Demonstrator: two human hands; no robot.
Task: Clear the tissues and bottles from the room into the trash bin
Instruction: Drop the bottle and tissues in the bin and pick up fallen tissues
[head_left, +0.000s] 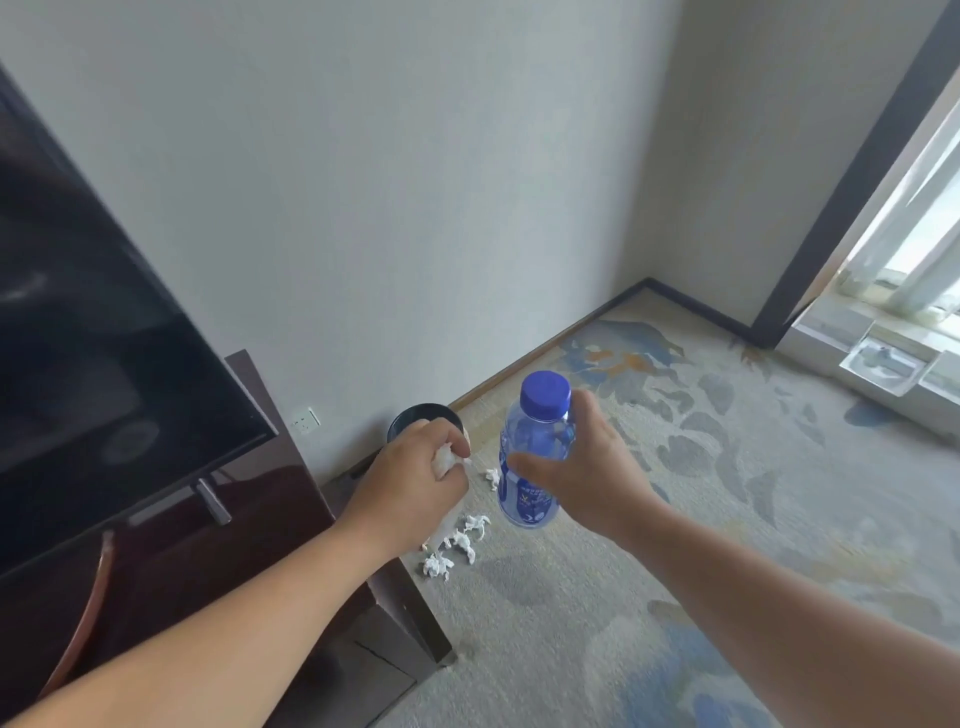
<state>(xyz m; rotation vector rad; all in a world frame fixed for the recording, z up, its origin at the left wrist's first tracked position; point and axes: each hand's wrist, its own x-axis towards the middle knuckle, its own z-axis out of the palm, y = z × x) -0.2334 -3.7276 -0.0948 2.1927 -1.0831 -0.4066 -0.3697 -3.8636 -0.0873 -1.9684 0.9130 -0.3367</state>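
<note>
Now, head view: both hands reach out over the carpet (727, 519) near a corner of the room.
Bin (410, 413): black and round, on the floor by the wall and beside the cabinet (291, 545). Only its far rim shows, because the left hand covers the rest.
Left hand (415, 473): fingers curled tight round a crumpled tissue (444, 460), with white paper showing between thumb and forefinger. The hand overlaps the bin's mouth in the picture; whether it is truly above it I cannot tell.
Right hand (592, 467): thumb on the near side, fingers wrapped round the far side of the bottle (524, 493) at mid-body, a close grip.
Bottle: clear, with a blue cap and label, held off the floor. Its long axis is nearly upright, cap on top and leaning slightly right.
Key relation: the bin lies left of and beyond the bottle, so the left hand is the nearer one. The tissue looks ready to drop first; the bottle would have to travel left and forward.
Floor tissues (460, 543): several crumpled ones lie on the carpet by the cabinet's foot, short of the bin, with another just left of the bottle.
Progress: early, I judge, since those remain to be picked up.
</note>
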